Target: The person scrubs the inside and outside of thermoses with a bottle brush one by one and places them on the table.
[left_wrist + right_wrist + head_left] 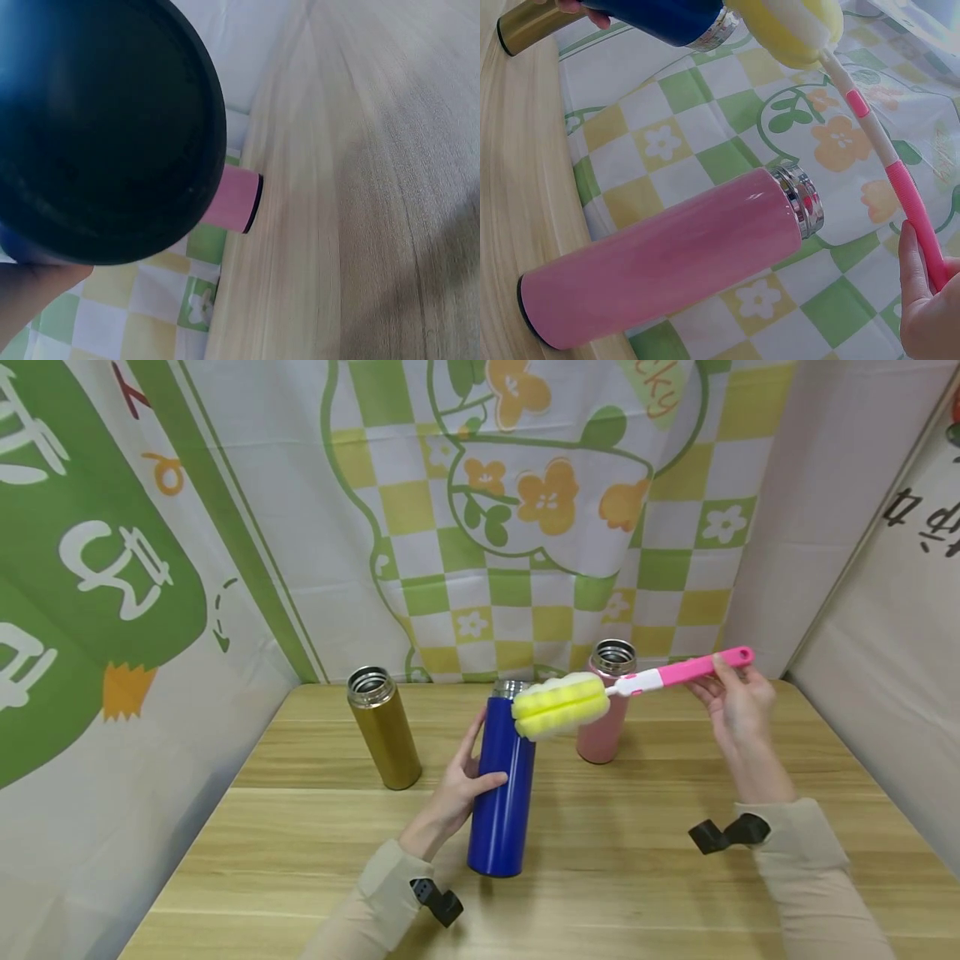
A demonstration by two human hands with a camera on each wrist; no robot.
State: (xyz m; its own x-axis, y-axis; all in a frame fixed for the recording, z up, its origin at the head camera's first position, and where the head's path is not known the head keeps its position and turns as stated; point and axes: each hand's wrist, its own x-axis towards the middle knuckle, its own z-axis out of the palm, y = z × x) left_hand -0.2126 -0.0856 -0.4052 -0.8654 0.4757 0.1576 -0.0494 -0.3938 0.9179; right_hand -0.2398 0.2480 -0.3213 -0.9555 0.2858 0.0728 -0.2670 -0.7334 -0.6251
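Observation:
My left hand [459,789] grips a blue thermos bottle [501,802] around its middle, lifted off the table and leaning slightly. Its dark round base [105,135] fills much of the left wrist view. In my right hand [738,706] is the pink handle of a bottle brush [693,668], pinched between thumb and fingers. The brush's yellow and white sponge head [562,706] points left, beside the blue bottle's steel neck and partly in front of it in the head view. Whether sponge and bottle touch I cannot tell.
A gold thermos bottle [386,731] stands uncapped on the wooden table [315,860], left of the blue one. Behind the brush stands an uncapped pink thermos bottle [667,259]. A printed cloth [525,610] hangs along the table's back edge.

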